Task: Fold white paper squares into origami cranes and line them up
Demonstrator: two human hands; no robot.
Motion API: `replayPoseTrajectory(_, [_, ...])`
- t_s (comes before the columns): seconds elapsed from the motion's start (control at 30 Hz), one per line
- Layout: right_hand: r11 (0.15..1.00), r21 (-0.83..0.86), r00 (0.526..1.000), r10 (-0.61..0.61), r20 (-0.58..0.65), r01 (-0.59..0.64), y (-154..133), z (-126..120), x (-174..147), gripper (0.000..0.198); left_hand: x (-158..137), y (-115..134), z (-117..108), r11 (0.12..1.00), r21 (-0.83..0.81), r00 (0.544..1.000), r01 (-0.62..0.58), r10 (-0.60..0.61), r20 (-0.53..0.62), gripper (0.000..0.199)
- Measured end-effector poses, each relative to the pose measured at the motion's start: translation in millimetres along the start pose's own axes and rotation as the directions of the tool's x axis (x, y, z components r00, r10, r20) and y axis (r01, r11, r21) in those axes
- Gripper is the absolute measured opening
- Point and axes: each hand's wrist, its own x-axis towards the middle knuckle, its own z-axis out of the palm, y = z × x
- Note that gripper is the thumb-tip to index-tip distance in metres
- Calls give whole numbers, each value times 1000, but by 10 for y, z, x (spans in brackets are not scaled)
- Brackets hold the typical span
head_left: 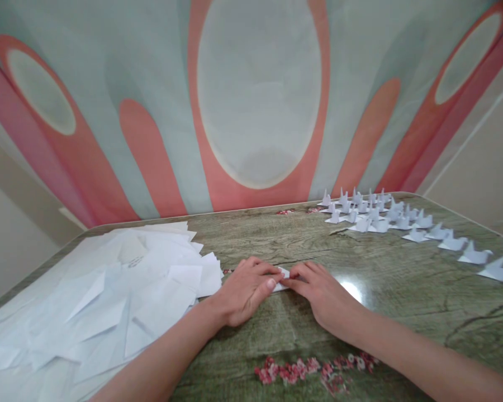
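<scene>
While the left hand point(250, 287) lays its fingers on a small folded paper point(280, 287) on the worktop point(260, 240), the right hand point(321, 293) touches its right side with bent fingers; whether either pinches it, I cannot tell. White sheets point(96, 301) spread at left; paper birds point(396, 211) stand at far right.

I can't read any words or numbers here. One white sheet point(132, 245) in the paper pile point(161, 304) by the tabletop's point(247, 234) left edge has little dark marks point(136, 261), too small and blurry to read.
</scene>
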Motion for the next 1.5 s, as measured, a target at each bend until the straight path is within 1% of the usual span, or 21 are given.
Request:
replayPoseTrajectory(0.2, [999,-42,1000,-26,-4,26,-13,-36,-27,33,21,37,-51,999,17,999,28,-29,30,49])
replayPoseTrajectory(0.47, [995,-95,1000,-29,-6,28,-56,-97,-86,27,16,50,-62,999,33,999,12,-14,43,46])
replayPoseTrajectory(0.63, [992,-119,999,-32,1,32,-61,-111,-81,26,9,37,-20,993,116,1000,-13,10,27,45])
replayPoseTrajectory(0.77, [989,-146,1000,-29,4,29,-88,-123,-77,24,9,48,14,976,208,998,-59,51,41,43])
replayPoseTrajectory(0.9, [971,-238,1000,-5,-8,3,-144,-150,-73,20,15,79,22,962,264,998,-67,59,38,42])
replayPoseTrajectory(1.03, [941,-337,999,37,-22,-42,-150,-177,-85,15,23,92,20,957,285,998,-53,45,34,39])
replayPoseTrajectory(1.17, [905,-416,995,99,5,-88,-119,-206,-112,11,21,84,30,953,299,999,-43,39,21,39])
replayPoseTrajectory(1.33, [890,-448,992,116,37,-87,-103,-261,-140,10,10,115,43,939,342,999,-41,39,14,41])
replayPoseTrajectory(1.4, [901,-420,992,128,18,-109,-85,-259,-143,12,4,146,49,927,374,999,-37,36,11,43])
replayPoseTrajectory(1.5, [918,-376,991,106,-77,-128,-47,-197,-139,16,-3,189,63,911,412,999,-31,32,4,46])
